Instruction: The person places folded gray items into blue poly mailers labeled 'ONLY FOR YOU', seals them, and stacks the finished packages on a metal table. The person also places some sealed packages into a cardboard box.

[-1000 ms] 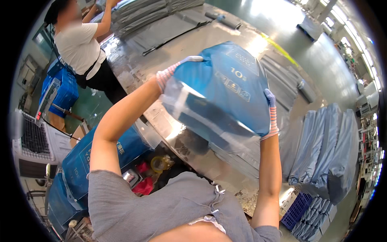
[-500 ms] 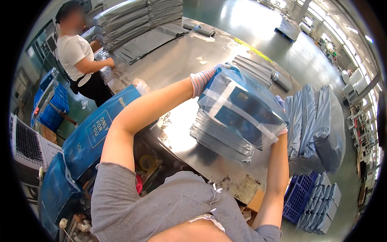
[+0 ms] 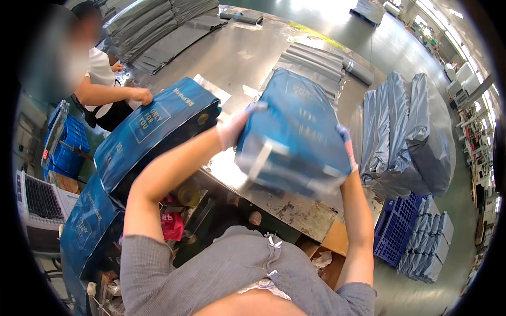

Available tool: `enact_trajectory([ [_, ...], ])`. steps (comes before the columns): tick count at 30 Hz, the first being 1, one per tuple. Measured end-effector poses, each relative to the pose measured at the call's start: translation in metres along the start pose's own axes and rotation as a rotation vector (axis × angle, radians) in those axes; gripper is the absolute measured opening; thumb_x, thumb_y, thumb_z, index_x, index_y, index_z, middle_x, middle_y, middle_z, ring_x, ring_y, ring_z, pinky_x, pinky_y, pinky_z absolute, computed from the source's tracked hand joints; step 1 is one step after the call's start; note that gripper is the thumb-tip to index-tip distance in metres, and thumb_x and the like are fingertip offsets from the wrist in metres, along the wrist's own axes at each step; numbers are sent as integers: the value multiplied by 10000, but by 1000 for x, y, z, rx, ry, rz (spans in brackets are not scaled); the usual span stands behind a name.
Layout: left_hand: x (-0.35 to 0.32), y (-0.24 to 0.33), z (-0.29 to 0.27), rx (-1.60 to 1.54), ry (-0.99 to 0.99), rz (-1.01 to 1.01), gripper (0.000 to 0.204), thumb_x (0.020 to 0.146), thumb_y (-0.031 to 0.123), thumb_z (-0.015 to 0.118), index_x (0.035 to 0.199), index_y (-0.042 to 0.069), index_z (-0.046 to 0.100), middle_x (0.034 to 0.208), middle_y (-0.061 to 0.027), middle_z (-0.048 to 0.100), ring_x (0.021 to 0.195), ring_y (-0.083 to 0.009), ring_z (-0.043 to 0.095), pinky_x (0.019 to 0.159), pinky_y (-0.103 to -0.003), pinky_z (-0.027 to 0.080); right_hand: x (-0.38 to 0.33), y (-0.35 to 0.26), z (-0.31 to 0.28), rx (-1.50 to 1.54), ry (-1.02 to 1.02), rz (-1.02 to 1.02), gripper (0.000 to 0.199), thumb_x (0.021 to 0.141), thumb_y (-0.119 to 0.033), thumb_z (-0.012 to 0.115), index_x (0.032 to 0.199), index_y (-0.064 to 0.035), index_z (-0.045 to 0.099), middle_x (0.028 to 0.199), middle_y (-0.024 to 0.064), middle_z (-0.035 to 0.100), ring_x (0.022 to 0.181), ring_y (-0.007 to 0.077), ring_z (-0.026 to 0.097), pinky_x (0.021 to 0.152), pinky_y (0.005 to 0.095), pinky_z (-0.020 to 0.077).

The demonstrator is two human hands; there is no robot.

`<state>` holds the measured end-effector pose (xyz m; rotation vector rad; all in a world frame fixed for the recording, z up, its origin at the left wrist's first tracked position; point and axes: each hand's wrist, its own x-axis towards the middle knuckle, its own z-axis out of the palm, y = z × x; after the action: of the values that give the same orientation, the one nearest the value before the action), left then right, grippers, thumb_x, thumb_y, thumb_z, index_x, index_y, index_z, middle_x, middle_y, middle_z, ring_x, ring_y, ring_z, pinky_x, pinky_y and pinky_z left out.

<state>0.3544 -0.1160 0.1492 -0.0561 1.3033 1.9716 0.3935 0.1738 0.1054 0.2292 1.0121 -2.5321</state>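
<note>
Pack (image 3: 295,124) (blue, printed, pale strip at near end) held betw. both gloved hands above metal table (image 3: 240,58); contact w/ tabletop can't be told. L hand (image 3: 236,125): on pack's left edge, fingers closed on it, outline blurred. R hand (image 3: 346,142): on pack's right side, fingers pressed to it, bluish at tips, likewise blurred. 2nd pack (image 3: 153,124), same kind, slants just left of L forearm; co-worker's hand (image 3: 140,96) at its far edge, touch unclear. 3rd pack (image 3: 92,224) adjoins it, nearer the viewer. Beyond held pack: grey sheets (image 3: 311,66) w/ grey roll (image 3: 358,72) beside them, to the right. Far L: tall grey stack (image 3: 145,26). Right of R hand: grey bags (image 3: 408,131), upright, side by side; below these, purple crate (image 3: 392,229) next to tied bundles (image 3: 427,239). Under L forearm: red packet (image 3: 171,225) near tape roll (image 3: 187,195).
</note>
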Motion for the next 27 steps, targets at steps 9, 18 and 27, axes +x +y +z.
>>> enact_trajectory([
  [9,-1,-170,-140,-125,249,-231,671,778,222,609,1358,76,305,1162,-88,522,968,-176,524,855,-397,438,-10,85,-104,-640,69,290,459,734,-165,638,1165,-43,537,904,41,611,792,145,568,698,265,467],
  [18,112,-107,-125,237,506,486,498,854,179,577,1282,8,390,990,-77,563,906,-130,517,815,-244,422,181,-42,-127,-1966,444,-282,200,772,-178,584,945,-99,648,924,124,634,806,309,603,736,379,486],
  [27,211,-57,-135,1304,521,435,360,811,199,555,1129,33,529,849,-115,609,830,-221,604,726,-336,462,261,-60,-266,-1482,690,-386,323,845,-307,468,908,-22,606,963,152,622,907,301,567,778,352,439],
])
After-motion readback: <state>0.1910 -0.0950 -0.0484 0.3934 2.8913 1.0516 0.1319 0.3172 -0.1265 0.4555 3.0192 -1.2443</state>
